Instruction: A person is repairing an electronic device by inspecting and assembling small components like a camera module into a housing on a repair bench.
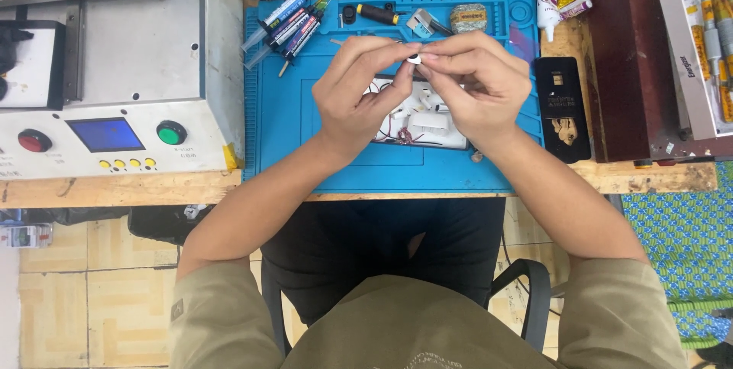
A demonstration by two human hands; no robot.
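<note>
At nine o'clock a grey machine [114,71] with red and green buttons stands on the bench [114,189], well apart. The left hand [359,94] and right hand [473,86] meet above the blue mat [275,124], fingers [397,52] of both pinched shut on a small white part [414,57]. It lies between the fingertips, equally near each hand; its long axis is too small to tell. Beneath, white pieces [427,121] crowd the mat. A black phone [561,105] lies at three o'clock; open mat remains toward six.
</note>
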